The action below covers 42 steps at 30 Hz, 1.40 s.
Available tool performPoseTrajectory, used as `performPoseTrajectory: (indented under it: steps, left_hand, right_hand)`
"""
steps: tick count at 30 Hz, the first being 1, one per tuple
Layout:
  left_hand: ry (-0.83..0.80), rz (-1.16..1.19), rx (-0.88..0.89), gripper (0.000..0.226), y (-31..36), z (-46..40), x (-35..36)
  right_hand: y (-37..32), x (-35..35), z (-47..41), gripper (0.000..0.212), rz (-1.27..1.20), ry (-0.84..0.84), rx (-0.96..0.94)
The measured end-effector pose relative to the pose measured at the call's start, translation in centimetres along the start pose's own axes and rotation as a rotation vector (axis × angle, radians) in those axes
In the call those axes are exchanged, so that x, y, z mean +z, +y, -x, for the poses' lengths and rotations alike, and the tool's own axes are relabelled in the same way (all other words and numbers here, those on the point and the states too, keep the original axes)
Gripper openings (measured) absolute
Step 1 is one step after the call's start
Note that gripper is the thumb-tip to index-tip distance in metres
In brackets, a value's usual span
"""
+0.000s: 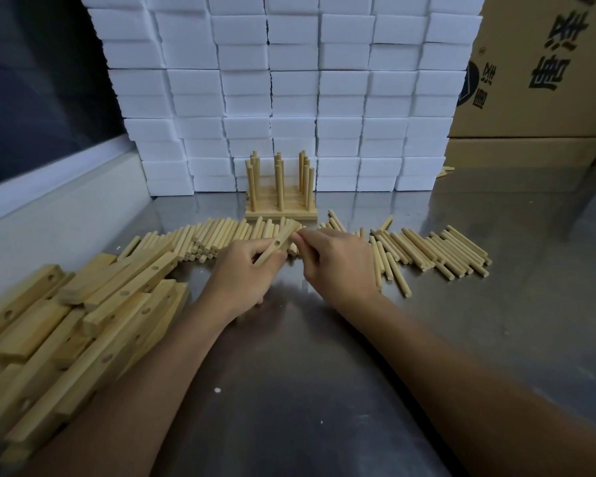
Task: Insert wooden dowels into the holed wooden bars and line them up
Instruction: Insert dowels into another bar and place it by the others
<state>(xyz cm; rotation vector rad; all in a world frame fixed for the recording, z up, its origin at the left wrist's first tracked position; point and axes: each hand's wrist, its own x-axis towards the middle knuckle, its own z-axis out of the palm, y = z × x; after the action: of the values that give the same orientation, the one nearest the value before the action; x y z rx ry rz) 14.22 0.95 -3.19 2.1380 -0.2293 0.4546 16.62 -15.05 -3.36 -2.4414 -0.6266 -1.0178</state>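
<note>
While both hands work over the steel bench (324, 373), the scene reads as follows:

Left grip: the left hand (245, 270) is closed around a holed wooden bar (277, 243), which tilts up and away from the palm with one hole facing the camera.

Right grip: the right hand (338, 259) has its fingertips (298, 236) pinched narrow at the bar's upper end; whether a dowel sits between them cannot be told.

Around the grips: loose dowels (437, 253) lie in a band on the bench just beyond both hands, spreading out past the right grip and behind the left one.

Bar stock: a pile of holed bars (83, 321) lies outside the left forearm, well clear of the grip.

Finished pieces: lined-up bars with upright dowels (280, 187) stand straight beyond the two grips, past the dowel band.

Backdrop: stacked white foam blocks (289, 80) rise behind them, with cardboard boxes (537, 80) beyond the right grip.
</note>
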Motion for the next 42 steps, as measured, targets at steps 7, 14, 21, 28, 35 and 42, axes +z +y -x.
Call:
performPoseTrajectory:
  steps: [7,14,21,28,35,42]
  left_hand:
    - [0.075,-0.157,0.166,0.011,0.0,0.3,-0.3]
    - [0.130,-0.165,0.195,0.013,0.2,0.5,-0.3]
    - [0.046,-0.016,0.036,0.023,0.4,0.1,-0.3]
    - [-0.017,0.017,-0.158,0.032,0.6,-0.4,-0.8]
    - [-0.065,0.311,-0.312,0.022,2.2,-0.9,0.0]
    - [-0.125,0.754,-0.543,0.023,3.0,-0.3,1.1]
  right_hand:
    - [0.0,0.1,-0.3,0.044,-0.516,-0.035,0.270]
    - [-0.4,0.4,0.0,0.038,-0.610,0.013,0.286]
    - [-0.8,0.2,0.2,0.016,-0.368,0.087,0.201]
    - [-0.7,-1.4,-0.8,0.016,-1.179,-0.186,0.589]
    - [-0.4,-1.6,-1.3,0.017,-1.421,-0.089,0.729]
    - [-0.6,-1.5,-1.5,0.014,-1.283,-0.105,0.636]
